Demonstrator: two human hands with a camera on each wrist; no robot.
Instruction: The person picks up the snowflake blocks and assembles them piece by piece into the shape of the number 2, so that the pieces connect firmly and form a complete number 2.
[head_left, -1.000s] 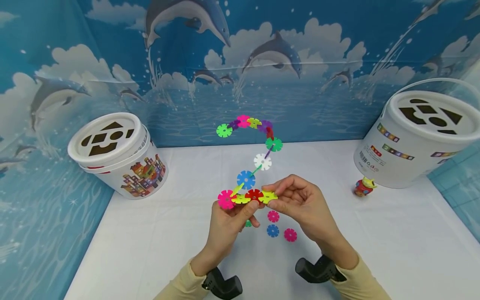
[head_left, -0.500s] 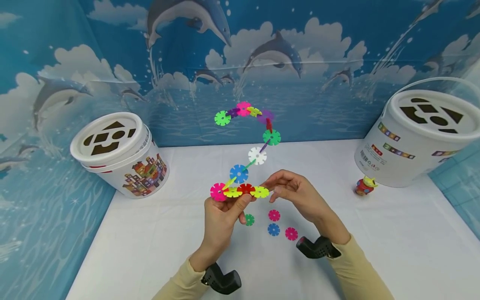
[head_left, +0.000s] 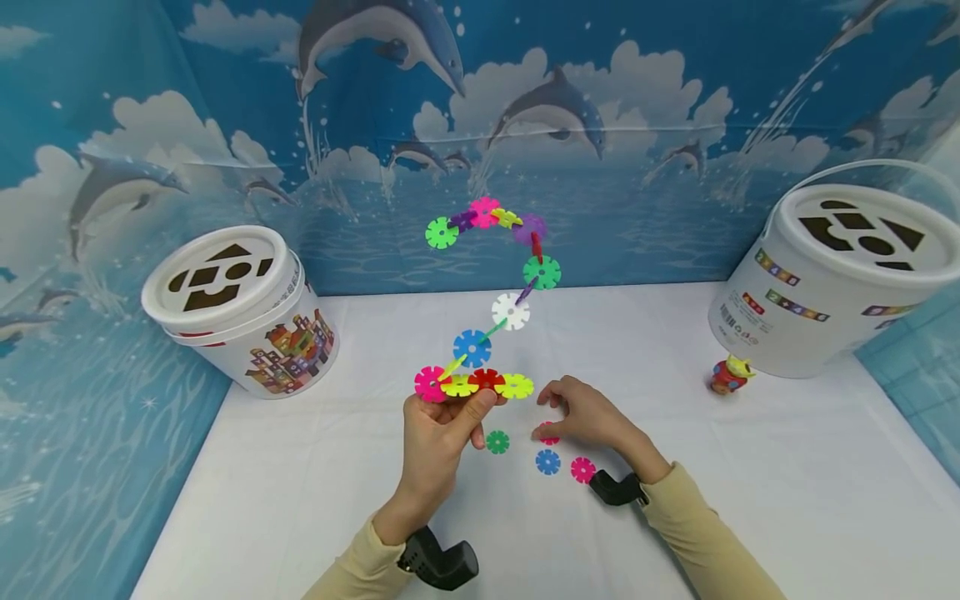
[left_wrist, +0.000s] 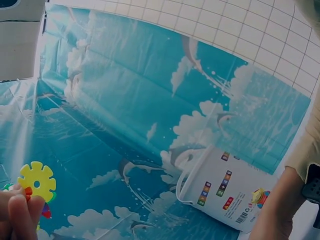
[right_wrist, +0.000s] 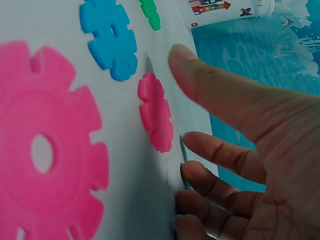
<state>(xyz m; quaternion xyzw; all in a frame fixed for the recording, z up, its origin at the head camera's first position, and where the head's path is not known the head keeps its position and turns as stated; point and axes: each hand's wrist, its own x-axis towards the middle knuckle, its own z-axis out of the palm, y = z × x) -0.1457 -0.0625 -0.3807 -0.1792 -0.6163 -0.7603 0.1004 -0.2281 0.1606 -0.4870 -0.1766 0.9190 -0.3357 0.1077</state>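
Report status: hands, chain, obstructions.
Left hand holding disc chain. Right hand empty, open beside loose pink disc. No obstruction visible between them.

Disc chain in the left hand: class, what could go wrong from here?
The long disc chain is held near one end by the left hand, so it might droop or a joint might slip loose. The right hand, near a loose pink disc, could nudge the blue disc beside it.

Creased blue backdrop [head_left: 360, 250] printed with dolphins and clouds, white tabletop [head_left: 262, 500] before it, white grid-lined surface [left_wrist: 230, 20] past the backdrop's edge
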